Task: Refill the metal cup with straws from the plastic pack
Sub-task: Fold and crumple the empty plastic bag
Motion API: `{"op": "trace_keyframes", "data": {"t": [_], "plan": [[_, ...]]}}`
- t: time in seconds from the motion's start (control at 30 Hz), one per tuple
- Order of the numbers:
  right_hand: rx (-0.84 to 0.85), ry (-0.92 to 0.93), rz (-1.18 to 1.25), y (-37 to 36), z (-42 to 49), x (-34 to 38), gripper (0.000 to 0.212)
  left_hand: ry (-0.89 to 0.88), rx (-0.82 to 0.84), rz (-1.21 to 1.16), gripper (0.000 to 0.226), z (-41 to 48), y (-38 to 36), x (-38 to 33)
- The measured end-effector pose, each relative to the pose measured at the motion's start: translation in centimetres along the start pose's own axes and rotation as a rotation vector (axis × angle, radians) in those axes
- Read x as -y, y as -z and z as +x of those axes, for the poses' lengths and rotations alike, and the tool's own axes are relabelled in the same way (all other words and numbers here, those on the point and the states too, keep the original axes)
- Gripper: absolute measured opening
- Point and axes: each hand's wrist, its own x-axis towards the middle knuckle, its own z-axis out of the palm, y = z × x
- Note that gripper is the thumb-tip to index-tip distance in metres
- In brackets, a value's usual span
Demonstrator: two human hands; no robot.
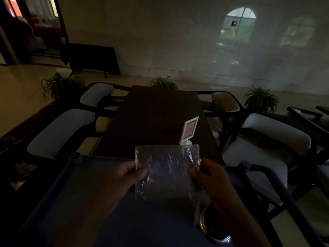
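The plastic pack is being held up above the metal cup, its side edges being pinched by the left hand and the right hand

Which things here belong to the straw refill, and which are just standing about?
Job: plastic pack, pinched by left hand and right hand; metal cup near its lower corner.
Standing about: table sign, dark table, chairs, potted plants, blue cart.

Clear plastic pack with whitish crinkle glints; gold-tinged silvery metal cup; blue cart top; dark brown table; white-framed pink sign; white-cushioned black chairs; green plants.
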Motion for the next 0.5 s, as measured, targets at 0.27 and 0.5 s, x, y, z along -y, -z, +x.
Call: {"op": "trace_keyframes", "data": {"t": [0.27, 0.5], "plan": [[0.017, 0.003, 0.112, 0.55, -0.27, -0.26, 0.02, -0.051, 0.031, 0.018, 0.015, -0.01, 0.42, 0.09], [0.169, -0.03, 0.746, 0.53, -0.3, 0.21, 0.026, -0.081, 0.104, -0.453, 0.025, 0.19, -0.39, 0.44]]}}
